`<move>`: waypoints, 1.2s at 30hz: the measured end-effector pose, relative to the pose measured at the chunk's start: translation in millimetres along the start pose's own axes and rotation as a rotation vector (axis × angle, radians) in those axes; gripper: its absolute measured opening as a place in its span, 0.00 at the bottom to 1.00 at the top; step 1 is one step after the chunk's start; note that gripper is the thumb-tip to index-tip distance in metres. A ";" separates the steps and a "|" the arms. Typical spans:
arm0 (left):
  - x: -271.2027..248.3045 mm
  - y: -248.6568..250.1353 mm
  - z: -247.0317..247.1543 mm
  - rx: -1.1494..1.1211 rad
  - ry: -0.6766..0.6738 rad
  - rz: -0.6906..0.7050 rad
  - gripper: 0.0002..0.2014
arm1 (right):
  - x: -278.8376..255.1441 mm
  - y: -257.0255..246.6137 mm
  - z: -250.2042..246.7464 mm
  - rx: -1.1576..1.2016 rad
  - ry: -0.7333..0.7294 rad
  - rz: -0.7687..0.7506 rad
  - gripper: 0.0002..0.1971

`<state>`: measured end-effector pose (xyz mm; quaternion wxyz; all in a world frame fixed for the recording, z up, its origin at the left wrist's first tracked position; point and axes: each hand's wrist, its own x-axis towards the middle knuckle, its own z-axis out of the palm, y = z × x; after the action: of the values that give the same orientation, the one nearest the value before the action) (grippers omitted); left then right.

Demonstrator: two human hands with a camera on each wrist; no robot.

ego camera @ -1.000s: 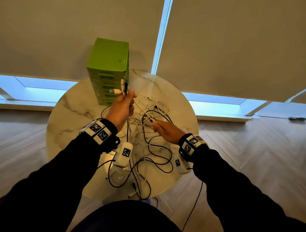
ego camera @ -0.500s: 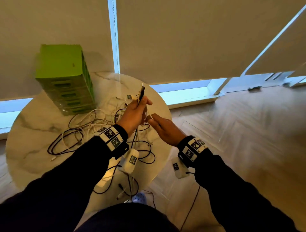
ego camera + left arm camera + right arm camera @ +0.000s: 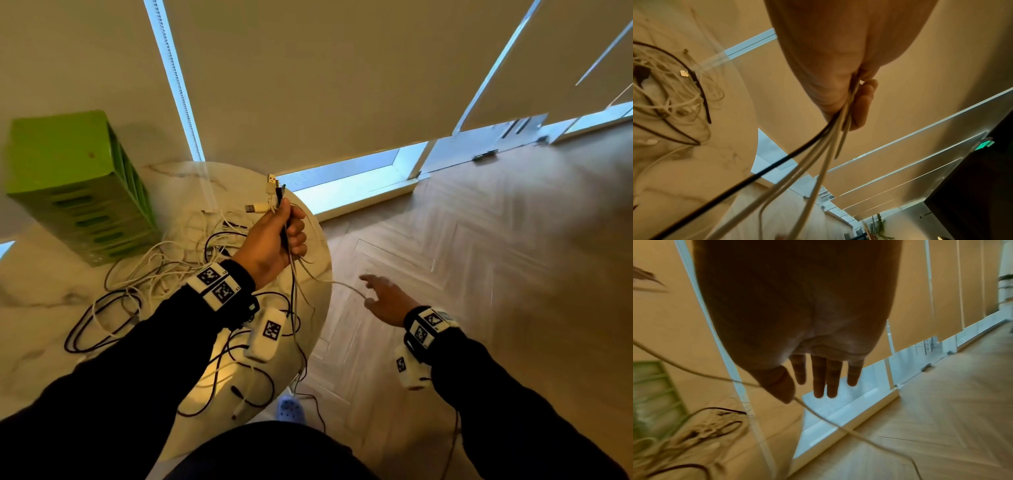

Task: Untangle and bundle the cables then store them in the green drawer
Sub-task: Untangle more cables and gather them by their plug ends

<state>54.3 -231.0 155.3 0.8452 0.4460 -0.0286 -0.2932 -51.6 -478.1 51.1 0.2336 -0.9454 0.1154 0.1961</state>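
Cables, mixed white and black. Head view: left hand (image 3: 274, 240) raised above the right rim of the table (image 3: 41, 308), fingers curled tight round a bunch of cable ends (image 3: 274, 195), several USB plugs sticking up out of the fist. Loose strands hang from the fist to the cable tangle (image 3: 154, 270) lying on the tabletop between the hand and the green drawer unit (image 3: 78, 192). One white cable (image 3: 339, 284) runs from the fist rightward, off the table edge, to the right hand (image 3: 387, 301).

Left wrist view adds the underside of the grip: one black cable (image 3: 764, 172) and several white ones fan out from the closed fingers (image 3: 863, 104); part of the tangle shows at far left. Right wrist view adds the palm side of the right hand (image 3: 807, 331): four fingers (image 3: 826, 378) straight and spread, thumb touching the white cable (image 3: 838, 428), which passes under it and trails toward the floor. Whether the thumb pins the strand against anything cannot be told; the picture is blurred.

Surface: round, pale marble-patterned tabletop. Green drawer unit stands upright at the far left of it, all drawers closed, well apart from both hands. Room: wooden herringbone floor (image 3: 496, 274) to the right, beige roller blinds (image 3: 342, 85) drawn over low windows along the far wall. Blue clog (image 3: 291, 409) on the floor near the table's near edge.
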 end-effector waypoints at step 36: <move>-18.9 36.6 -5.9 0.291 -0.233 -0.298 0.20 | -8.0 -109.0 2.2 0.391 -0.649 -0.211 0.20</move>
<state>57.6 -201.1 184.0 0.7103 0.5256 -0.1019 -0.4569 -25.8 -381.7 96.0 0.4526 -0.7784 -0.0271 0.4341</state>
